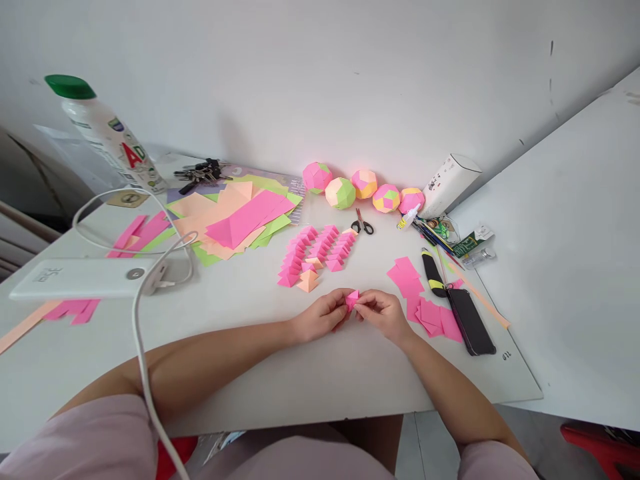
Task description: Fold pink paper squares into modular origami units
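Note:
A small folded pink paper piece [353, 298] is pinched between both hands above the table's front half. My left hand [323, 315] grips it from the left, fingers closed. From the right, my right hand [383, 313] holds its other side between thumb and fingertips. Just beyond the hands lie rows of folded pink paper units [296, 255], with a few peach units [309, 281] at the near end. Loose pink paper squares [433, 317] lie to the right of my right hand.
Several paper balls [340, 193] line the wall, with scissors [362, 223] before them. Coloured sheets [240, 220], a bottle [107, 137] and a power bank [85, 278] with a white cable are left. A cutter [433, 272], phone [471, 321] and white cylinder [450, 185] stand or lie right.

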Motion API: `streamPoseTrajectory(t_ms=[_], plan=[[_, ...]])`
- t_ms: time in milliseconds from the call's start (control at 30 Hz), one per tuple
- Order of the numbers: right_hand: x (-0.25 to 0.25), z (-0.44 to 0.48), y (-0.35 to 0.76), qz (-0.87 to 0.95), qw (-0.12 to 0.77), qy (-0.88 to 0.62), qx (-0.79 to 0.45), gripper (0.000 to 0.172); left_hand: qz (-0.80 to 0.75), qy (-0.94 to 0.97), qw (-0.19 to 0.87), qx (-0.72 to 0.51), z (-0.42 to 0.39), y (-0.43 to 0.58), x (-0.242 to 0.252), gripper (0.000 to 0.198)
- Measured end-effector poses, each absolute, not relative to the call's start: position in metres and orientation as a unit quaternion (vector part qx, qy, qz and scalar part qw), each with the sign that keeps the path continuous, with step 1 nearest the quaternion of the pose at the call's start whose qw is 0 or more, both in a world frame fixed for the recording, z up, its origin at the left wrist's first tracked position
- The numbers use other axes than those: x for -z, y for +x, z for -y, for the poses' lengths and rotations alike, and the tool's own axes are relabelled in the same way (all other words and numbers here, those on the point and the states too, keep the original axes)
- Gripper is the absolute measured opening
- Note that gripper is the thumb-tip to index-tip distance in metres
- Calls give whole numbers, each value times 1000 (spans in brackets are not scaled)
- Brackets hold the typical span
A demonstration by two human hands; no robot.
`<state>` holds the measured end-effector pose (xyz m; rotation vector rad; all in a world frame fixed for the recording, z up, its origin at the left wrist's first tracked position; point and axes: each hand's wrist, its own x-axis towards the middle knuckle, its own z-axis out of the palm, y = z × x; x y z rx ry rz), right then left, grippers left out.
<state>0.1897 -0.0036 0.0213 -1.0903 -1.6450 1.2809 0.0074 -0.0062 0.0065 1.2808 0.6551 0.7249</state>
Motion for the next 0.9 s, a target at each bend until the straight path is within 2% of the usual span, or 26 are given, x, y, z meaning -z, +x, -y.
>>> streamPoseTrajectory(t_ms=[100,333,500,900], plan=[[-21,4,190,612,389,-438,-531,14,-294,581,687,-321,7,7,-5,40],[-23,5,187,587,387,-431,-566,18,-314,577,681,-325,7,8,-2,40],[-19,6,186,587,374,-424,-580,37,-294,599,667,-332,7,8,-2,37],[-23,7,189,635,328,-442,-542,27,-269,587,686,-335,5,9,-3,40]])
